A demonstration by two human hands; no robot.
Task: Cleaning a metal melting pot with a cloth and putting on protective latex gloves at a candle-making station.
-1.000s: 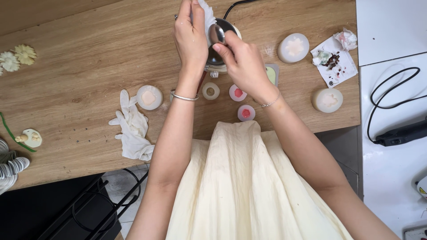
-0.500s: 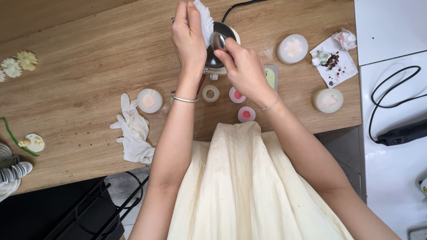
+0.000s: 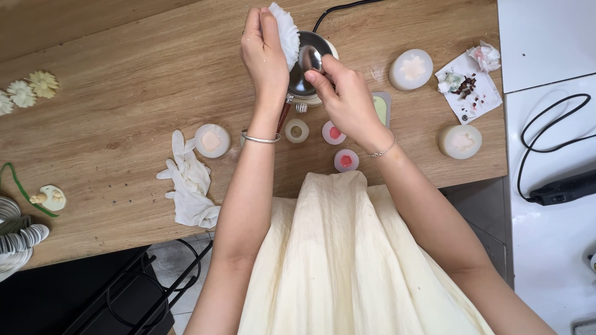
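Spoon and tissue held over the small metal pot

Spoon (image 3: 310, 58), its metal bowl turned up, sits pinched between the thumb and fingers of the right hand (image 3: 347, 102), directly above the metal pot (image 3: 305, 79). The left hand (image 3: 266, 59) is closed around a crumpled white tissue (image 3: 285, 32), which touches the pot's far rim just beside the spoon. Both hands work near the far edge of the wooden table (image 3: 112, 93), where a black cable (image 3: 341, 7) leaves the pot and runs off the top of the view.

Open wood lies to the left of the left forearm, as far as the white gloves (image 3: 186, 183) near the table's near edge. Between the forearms the room is tight: three little round moulds stand close together, one cream (image 3: 297, 131) and two with pink filling (image 3: 334, 133) (image 3: 346, 160). A pale green rectangular mould (image 3: 382, 109) is partly hidden behind the right wrist.

Three larger round white moulds stand further out: one by the gloves (image 3: 212, 140) and two on the right (image 3: 411, 69) (image 3: 460, 141). A paper sheet with scraps (image 3: 469, 87) lies near the right edge. Three small flower shapes (image 3: 25, 92) rest far left
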